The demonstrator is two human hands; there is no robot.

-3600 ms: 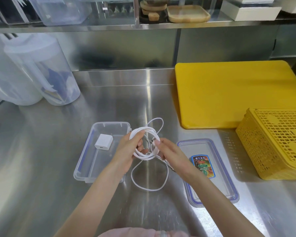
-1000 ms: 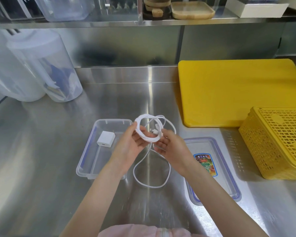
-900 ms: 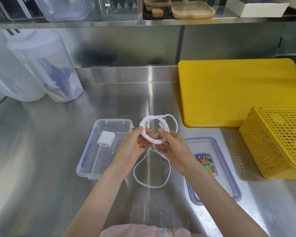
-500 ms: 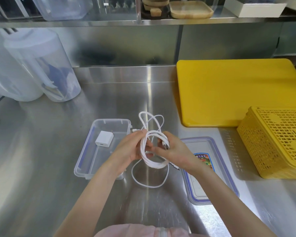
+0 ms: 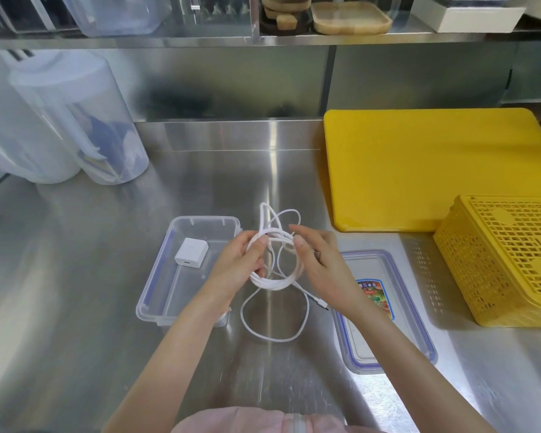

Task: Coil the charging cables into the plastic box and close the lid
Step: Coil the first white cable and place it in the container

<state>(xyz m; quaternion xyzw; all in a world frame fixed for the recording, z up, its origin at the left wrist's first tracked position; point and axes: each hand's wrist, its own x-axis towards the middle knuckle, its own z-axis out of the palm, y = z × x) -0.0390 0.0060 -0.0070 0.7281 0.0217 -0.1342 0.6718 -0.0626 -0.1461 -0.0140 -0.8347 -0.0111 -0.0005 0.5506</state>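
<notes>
A white charging cable (image 5: 274, 282) is partly wound into a coil held above the steel counter. My left hand (image 5: 241, 264) grips the coil's left side. My right hand (image 5: 320, 267) holds the coil's right side, its fingers stretched over the top strands. A loose loop (image 5: 274, 329) of the cable hangs down onto the counter, and a plug end (image 5: 321, 304) sticks out beside my right wrist. The clear plastic box (image 5: 156, 295) stands open to the left, with a white charger block (image 5: 190, 256) inside. Its blue-rimmed lid (image 5: 419, 339) lies flat to the right.
A yellow cutting board (image 5: 434, 167) lies at the back right, and a yellow perforated basket (image 5: 506, 260) sits upside down at the right edge. Clear plastic pitchers (image 5: 75, 120) stand at the back left. A shelf with wooden trays (image 5: 350, 14) runs above the counter.
The coil has been turned from flat to more upright between my hands and lowered a little. My right hand has shifted onto the coil's right side, and the hanging loop stays on the counter.
</notes>
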